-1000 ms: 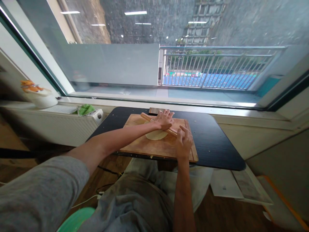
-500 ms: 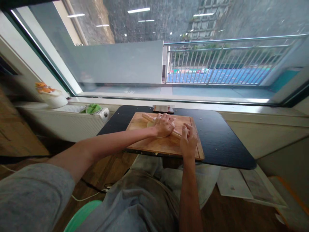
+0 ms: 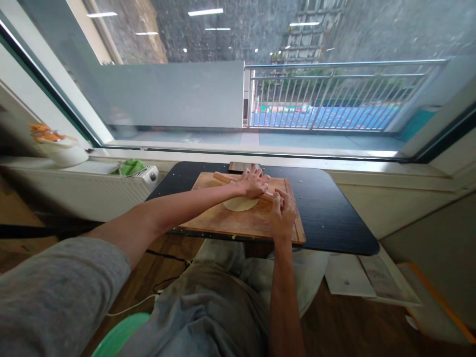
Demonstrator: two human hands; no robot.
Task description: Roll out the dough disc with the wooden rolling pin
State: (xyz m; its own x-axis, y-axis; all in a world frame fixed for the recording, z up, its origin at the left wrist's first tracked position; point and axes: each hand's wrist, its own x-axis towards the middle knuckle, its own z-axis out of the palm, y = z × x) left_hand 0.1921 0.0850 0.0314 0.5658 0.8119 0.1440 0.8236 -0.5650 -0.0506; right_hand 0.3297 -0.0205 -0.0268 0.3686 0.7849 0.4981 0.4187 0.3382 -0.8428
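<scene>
On the wooden board [image 3: 238,225] lies a thin round sheet of dough [image 3: 241,204], its near part showing below my left forearm. A wooden rolling pin [image 3: 222,177] lies slantwise over the dough's far part, its left end bare. My left hand [image 3: 255,183] rests palm down on the middle of the pin, fingers stretched forward and apart. The pin's right end is in my right hand [image 3: 283,212], whose fingers curl round it. My left hand and forearm hide part of the dough and the pin.
The board sits on a black table [image 3: 330,213] with small crumbs on it. A phone-like flat object [image 3: 243,167] lies at the far edge, by the window. At left, a radiator [image 3: 82,186] carries a green cloth [image 3: 131,167]. A green basin [image 3: 121,334] is at lower left.
My left hand has pushed forward over the pin, its fingers now straighter. More of the dough's near edge shows. The whole view has shifted slightly.
</scene>
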